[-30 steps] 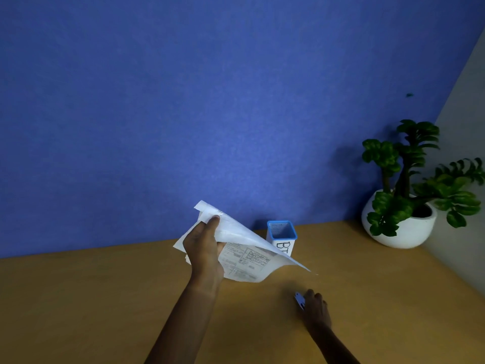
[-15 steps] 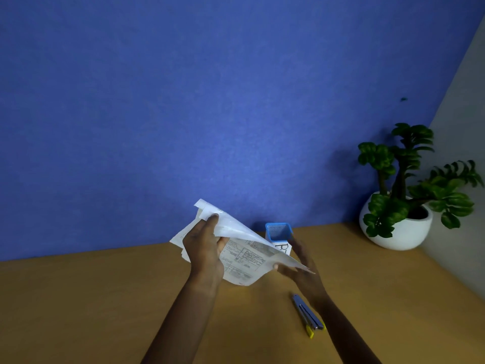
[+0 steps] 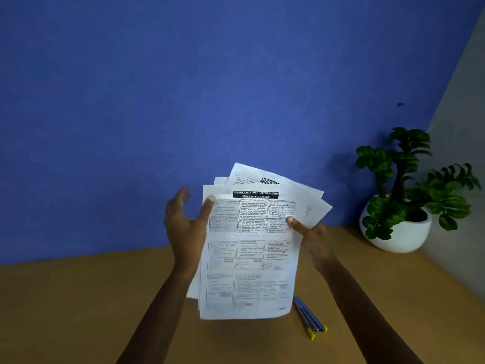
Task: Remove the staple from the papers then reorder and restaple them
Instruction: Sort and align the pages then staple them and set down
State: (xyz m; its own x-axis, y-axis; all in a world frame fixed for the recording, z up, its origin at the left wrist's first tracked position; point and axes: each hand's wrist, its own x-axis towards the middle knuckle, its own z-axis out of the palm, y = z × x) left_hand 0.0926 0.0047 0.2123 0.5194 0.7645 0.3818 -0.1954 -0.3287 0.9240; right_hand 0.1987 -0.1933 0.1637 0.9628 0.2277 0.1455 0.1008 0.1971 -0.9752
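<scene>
Several printed white papers (image 3: 249,258) are held upright in front of me above the wooden desk, fanned apart at the top so the back sheets stick out to the right. My left hand (image 3: 186,224) grips their left edge, thumb on the front sheet, the other fingers spread behind. Over on the right edge, my right hand (image 3: 309,232) pinches the papers with its thumb on the front. A blue stapler with a yellow end (image 3: 309,317) lies on the desk just below and right of the papers, untouched.
A green plant in a white pot (image 3: 396,232) stands at the back right corner of the wooden desk (image 3: 78,298). A blue wall rises behind the desk. The small blue cup seen earlier is hidden behind the papers.
My right hand left the stapler on the desk and took the right edge of the papers. The sheets turned from a folded-over bundle to upright and fanned, facing me.
</scene>
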